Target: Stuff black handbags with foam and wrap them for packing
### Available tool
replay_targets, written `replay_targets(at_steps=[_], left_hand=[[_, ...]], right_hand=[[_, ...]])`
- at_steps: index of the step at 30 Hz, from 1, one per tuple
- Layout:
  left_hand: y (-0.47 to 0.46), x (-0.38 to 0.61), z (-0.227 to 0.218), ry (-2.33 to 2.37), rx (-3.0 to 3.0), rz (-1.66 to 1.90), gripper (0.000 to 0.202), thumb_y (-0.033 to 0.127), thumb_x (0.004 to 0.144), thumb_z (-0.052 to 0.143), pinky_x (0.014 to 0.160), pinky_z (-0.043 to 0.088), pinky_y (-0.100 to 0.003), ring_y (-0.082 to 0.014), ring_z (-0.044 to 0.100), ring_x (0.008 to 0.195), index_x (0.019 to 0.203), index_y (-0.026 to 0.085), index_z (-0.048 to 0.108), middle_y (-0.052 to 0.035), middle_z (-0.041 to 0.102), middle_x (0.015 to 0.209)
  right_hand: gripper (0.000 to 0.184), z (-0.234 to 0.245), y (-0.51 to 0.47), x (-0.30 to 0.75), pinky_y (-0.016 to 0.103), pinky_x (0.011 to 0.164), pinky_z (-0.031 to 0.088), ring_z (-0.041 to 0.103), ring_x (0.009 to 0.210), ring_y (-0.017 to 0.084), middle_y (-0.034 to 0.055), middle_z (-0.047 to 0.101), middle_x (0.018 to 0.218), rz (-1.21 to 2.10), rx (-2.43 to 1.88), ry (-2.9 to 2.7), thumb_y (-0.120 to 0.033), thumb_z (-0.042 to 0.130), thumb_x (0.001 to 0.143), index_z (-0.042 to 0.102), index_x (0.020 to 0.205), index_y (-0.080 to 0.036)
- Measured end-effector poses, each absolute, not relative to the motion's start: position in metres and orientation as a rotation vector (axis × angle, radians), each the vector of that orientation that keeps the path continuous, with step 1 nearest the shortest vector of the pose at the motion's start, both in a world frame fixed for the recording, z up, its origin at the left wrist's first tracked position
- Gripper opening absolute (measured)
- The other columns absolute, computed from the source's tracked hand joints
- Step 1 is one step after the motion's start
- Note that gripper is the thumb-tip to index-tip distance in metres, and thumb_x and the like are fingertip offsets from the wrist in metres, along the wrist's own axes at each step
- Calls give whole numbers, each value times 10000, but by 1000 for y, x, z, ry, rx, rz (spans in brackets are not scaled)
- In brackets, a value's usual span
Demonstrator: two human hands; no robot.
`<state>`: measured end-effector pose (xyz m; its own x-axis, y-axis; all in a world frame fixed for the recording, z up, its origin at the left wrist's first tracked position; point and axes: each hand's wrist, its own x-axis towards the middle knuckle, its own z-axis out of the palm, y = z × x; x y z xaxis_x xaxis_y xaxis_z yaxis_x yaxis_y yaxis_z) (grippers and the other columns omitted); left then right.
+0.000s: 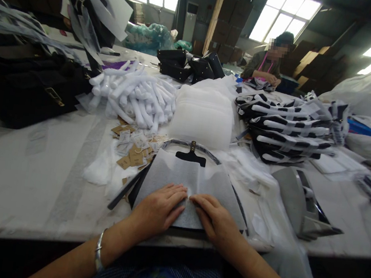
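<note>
Bag (191,159) is laid on the table (34,182), near its front edge, mostly covered by a pale sheet (196,182). This sheet is touched by the left hand (161,205) and right hand (215,217), both unclenched, just apart.

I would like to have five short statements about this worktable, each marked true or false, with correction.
1. The left hand and right hand both rest on the grey sheet. True.
2. The bracelet is on the right arm. False: it is on the left.
3. The white rolls lie left of the white stack. True.
4. The brown tags lie right of the grey sheet. False: they lie left.
5. Another person is across the table. True.
</note>
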<state>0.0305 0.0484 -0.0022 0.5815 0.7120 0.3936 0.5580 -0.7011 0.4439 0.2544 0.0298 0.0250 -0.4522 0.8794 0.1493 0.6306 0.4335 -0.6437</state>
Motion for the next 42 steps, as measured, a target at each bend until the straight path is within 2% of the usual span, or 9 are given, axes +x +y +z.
replay_targets(at_steps=[13,18,25,28,32,34,37,39,42], left_hand=[[49,30,-5,1025,2531,818,296,243,970,520,1112,460,-436,-232,591,1269,1247,163,588,-106,646,1338],[49,30,-4,1031,2511,819,307,248,968,534,1128,444,-420,-221,582,1279,1258,162,588,-101,645,1341],[49,29,-3,1029,2516,796,330,241,968,532,1129,441,-427,-227,577,1284,1284,157,578,-103,636,1354],[49,30,-3,1024,2511,800,330,240,971,529,1134,437,-420,-217,573,1288,1288,165,577,-95,637,1354],[50,30,-3,1034,2516,814,333,229,968,523,1131,444,-434,-225,575,1286,1288,150,574,-106,638,1351],[50,29,-2,1041,2524,816,334,232,970,519,1129,446,-441,-229,578,1283,1287,141,571,-116,635,1354],[50,30,-1,1037,2546,792,319,241,969,520,1128,447,-445,-233,578,1284,1267,145,582,-120,631,1359],[49,30,0,1038,2560,764,306,246,968,524,1124,451,-440,-233,581,1281,1251,150,593,-114,634,1357],[48,32,0,1050,2591,723,300,246,972,520,1127,446,-430,-230,578,1284,1245,150,600,-106,636,1355]], right_hand=[[329,27,30,255,351,982,542,653,1111,201,99,668,1199,701,-1208,-2264,-137,440,984,657,1214,-228],[354,26,30,255,367,1002,535,645,1139,208,102,666,1235,693,-1244,-2248,-133,449,978,620,1273,-227],[297,31,31,255,344,992,536,653,1113,202,94,682,1199,689,-1246,-2288,-123,470,971,650,1191,-208],[337,48,36,250,353,995,528,645,1122,214,99,679,1220,689,-1325,-2423,-110,494,957,609,1263,-192],[374,66,46,245,401,940,549,662,1057,255,124,696,1173,461,-1330,-2769,-86,494,935,617,1280,-160],[386,66,49,247,459,1009,506,627,1145,282,142,669,1249,324,-1253,-2860,-116,492,944,604,1311,-154],[462,55,50,254,531,1135,380,436,1390,316,153,491,1495,181,-1230,-2847,-212,484,978,501,1434,-136],[496,45,47,258,537,1161,349,368,1441,301,126,418,1553,153,-1265,-2855,-243,438,1004,431,1486,-126],[503,34,41,260,537,1179,320,358,1449,281,87,391,1571,144,-1296,-2880,-231,386,1019,388,1514,-137]])
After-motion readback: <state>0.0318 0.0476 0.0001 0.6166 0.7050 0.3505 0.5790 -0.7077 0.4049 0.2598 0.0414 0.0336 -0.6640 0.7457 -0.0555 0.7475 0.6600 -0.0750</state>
